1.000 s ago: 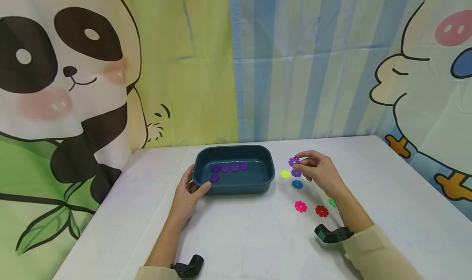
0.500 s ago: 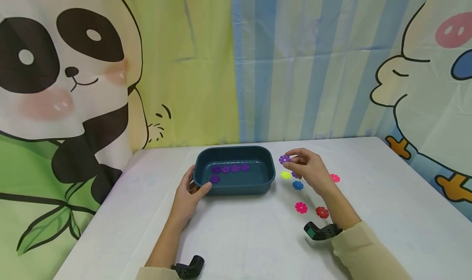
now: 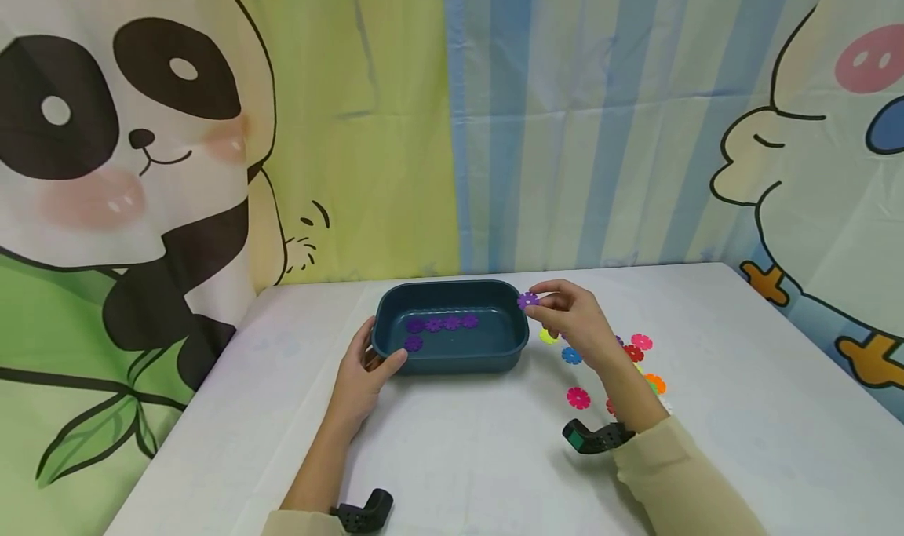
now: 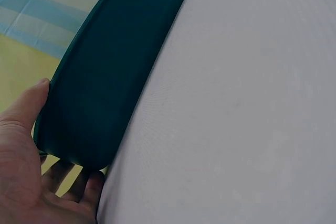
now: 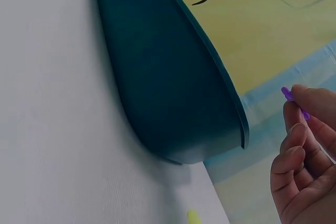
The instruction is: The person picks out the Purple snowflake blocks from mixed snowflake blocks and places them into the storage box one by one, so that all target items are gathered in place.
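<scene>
A dark teal plastic basin (image 3: 452, 362) stands on the white table, with several purple notched discs (image 3: 452, 323) lying on its floor. My left hand (image 3: 360, 375) grips the basin's left end, thumb over the near rim and fingers around the side, as the left wrist view also shows. At the basin's right end my right hand (image 3: 575, 316) pinches a purple flower-shaped disc (image 3: 527, 300) between thumb and index finger. In the head view that disc overlaps the right rim; in the right wrist view the purple disc (image 5: 286, 93) is seen edge-on, above rim height.
Right of the basin, loose discs lie on the table (image 3: 466, 457): a blue disc (image 3: 571, 355), a yellow disc (image 3: 547, 337), a pink disc (image 3: 578, 398), an orange disc (image 3: 656, 383) and others partly behind the right forearm. A printed curtain (image 3: 367, 128) hangs behind the table.
My right hand has moved left with the purple disc, from over the loose discs to the basin's right rim. More loose discs show behind the forearm. The left hand and basin hold still.
</scene>
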Demonstrator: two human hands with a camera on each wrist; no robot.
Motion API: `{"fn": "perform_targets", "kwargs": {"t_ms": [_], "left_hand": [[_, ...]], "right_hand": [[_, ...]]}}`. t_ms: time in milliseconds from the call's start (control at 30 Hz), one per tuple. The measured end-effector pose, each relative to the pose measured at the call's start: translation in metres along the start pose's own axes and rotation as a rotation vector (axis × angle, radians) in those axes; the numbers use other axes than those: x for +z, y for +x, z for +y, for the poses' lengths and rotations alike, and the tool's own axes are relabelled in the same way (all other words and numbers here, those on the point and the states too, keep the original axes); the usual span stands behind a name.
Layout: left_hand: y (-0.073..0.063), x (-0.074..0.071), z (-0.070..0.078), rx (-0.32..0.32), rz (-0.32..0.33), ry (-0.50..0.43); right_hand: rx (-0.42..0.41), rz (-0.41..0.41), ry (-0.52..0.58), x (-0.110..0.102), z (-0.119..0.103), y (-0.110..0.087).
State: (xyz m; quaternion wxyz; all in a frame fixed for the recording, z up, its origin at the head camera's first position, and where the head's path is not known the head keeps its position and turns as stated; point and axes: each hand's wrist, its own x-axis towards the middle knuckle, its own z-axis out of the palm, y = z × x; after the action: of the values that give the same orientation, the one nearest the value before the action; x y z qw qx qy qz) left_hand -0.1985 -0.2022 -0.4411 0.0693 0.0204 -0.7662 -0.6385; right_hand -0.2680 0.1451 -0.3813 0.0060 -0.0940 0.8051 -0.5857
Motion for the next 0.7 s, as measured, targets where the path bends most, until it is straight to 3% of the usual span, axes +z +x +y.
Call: {"fn": "perform_targets", "kwargs": {"t_ms": [700], "left_hand": [[0.001,0.0,-0.002,-0.001,0.015,0.0]], "right_hand": [[-0.056,-0.062,0.103,0.036,-0.012,0.012]]}}
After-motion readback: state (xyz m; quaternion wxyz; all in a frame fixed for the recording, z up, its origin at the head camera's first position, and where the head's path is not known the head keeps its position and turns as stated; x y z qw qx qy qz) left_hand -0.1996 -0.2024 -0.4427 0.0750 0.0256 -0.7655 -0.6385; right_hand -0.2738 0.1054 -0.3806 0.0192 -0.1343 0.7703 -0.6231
